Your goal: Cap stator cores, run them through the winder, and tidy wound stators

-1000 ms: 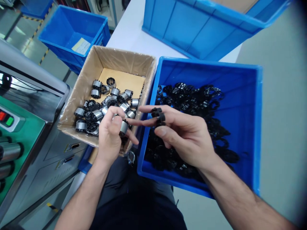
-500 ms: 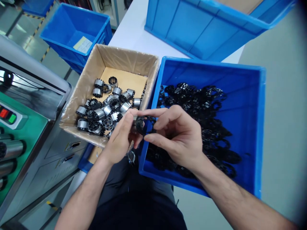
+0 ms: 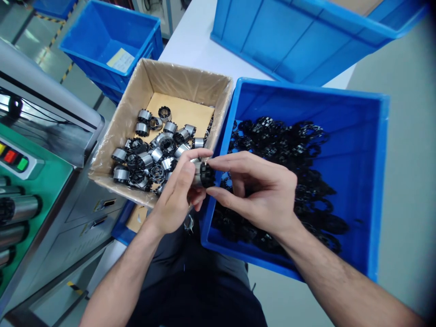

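Observation:
My left hand (image 3: pixel 177 193) is wrapped round a metal cylinder (image 3: pixel 196 175), whose axis points to the right. On the cylinder's right end sits a black toothed ring (image 3: pixel 206 175). The thumb and fingertips of my right hand (image 3: pixel 259 190) pinch this ring at its top and bottom edges. Left of the hands, a plastic-lined carton (image 3: pixel 189 84) holds several metal cylinders with black ends (image 3: pixel 143 160). Under my right hand, a blue bin (image 3: pixel 369 181) holds a pile of black rings (image 3: pixel 313 181).
A large blue crate (image 3: pixel 289 41) stands on the white table (image 3: pixel 190 36) behind the bin. Another blue crate (image 3: pixel 91 36) is at the upper left. On the left, a green machine surface (image 3: pixel 51 175) carries coloured buttons (image 3: pixel 12 156) and metal cylinders (image 3: pixel 23 208).
The black ring, earlier tilted and partly off to the right of the cylinder, now sits against its end. My right fingers have moved left with it. The whole view has shifted slightly.

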A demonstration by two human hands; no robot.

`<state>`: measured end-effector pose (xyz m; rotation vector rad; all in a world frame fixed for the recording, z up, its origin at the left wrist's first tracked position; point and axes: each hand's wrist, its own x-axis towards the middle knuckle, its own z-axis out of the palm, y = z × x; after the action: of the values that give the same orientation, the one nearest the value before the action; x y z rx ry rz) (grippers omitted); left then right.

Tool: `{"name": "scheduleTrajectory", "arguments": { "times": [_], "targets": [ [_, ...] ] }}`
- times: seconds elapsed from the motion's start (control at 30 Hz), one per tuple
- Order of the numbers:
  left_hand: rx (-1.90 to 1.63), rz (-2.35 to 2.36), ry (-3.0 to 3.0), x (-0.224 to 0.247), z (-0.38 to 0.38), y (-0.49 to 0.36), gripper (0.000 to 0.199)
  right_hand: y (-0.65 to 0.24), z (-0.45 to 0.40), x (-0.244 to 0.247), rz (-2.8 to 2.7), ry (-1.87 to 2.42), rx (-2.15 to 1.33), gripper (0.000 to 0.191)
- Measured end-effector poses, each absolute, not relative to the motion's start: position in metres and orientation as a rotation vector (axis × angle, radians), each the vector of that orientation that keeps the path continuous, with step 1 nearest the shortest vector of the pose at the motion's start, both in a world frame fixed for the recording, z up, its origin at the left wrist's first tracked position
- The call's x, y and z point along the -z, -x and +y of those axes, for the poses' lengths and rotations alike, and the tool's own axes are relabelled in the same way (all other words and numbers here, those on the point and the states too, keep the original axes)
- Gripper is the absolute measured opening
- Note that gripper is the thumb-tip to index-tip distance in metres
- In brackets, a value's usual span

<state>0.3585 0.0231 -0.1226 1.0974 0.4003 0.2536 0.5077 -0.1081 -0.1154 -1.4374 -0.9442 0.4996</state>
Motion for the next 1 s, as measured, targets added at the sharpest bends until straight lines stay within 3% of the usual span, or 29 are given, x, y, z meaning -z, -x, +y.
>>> {"name": "scheduleTrajectory", "arguments": {
  "times": [0.47, 0.67, 0.73, 0.87, 1.0],
  "targets": [
    [-0.186, 0.436, -1.287, 0.118, 0.023, -0.350, 0.056, -0.512, -0.110, 0.120, -1.095, 1.368, -0.410, 0.033],
    [-0.256, 0.304, -1.371, 0.120, 0.024, -0.348, 0.043, -0.517, -0.109, 0.117, -1.125, 1.360, -0.422, 0.031],
    [-0.412, 0.304, -1.600, 0.117, 0.031, -0.341, 0.037, -0.526, -0.110, 0.116, -1.019, 1.385, -0.410, 0.034],
    [-0.697, 0.398, -2.261, 0.104, 0.054, -0.310, 0.032, -0.550, -0.115, 0.119, -0.778, 1.731, -0.267, 0.020],
    [-0.363, 0.530, -2.636, 0.098, 0.064, -0.278, 0.023, -0.566, -0.119, 0.126, -0.967, 2.104, -0.344, 0.021]
  ]
}}
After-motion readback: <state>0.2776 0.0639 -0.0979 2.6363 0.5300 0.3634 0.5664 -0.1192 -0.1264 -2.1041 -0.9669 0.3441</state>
